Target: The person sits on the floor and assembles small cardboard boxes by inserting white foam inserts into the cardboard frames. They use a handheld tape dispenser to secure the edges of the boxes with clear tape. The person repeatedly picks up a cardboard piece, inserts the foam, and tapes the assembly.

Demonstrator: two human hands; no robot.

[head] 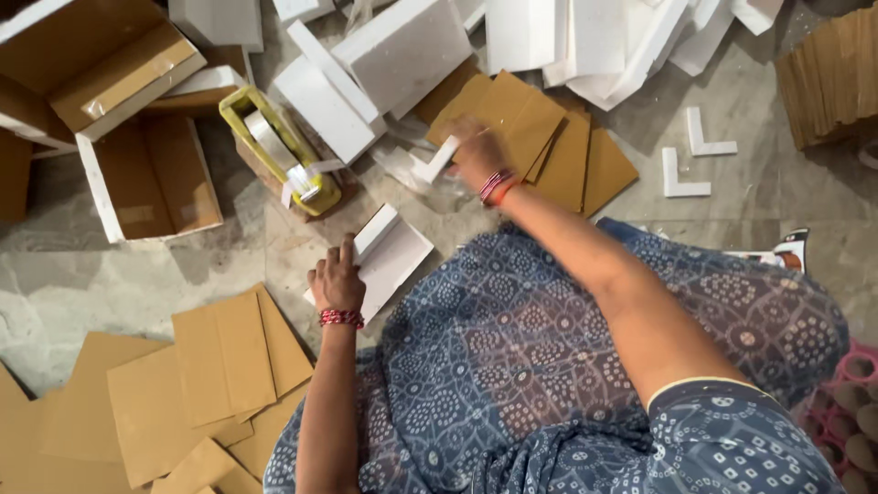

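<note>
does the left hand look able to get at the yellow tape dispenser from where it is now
Probably yes. The left hand rests on a white foam piece, and the yellow tape dispenser lies just ahead of it on the floor with only bare floor between, nothing stacked over it.

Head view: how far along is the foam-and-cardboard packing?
Done: little visible; one white box lies open on the floor. In hand: the left hand rests on a white foam piece, while the right hand holds a small foam corner. Left: stacks of flat cardboard sheets, foam slabs and loose L-shaped corners lie unused.
</note>
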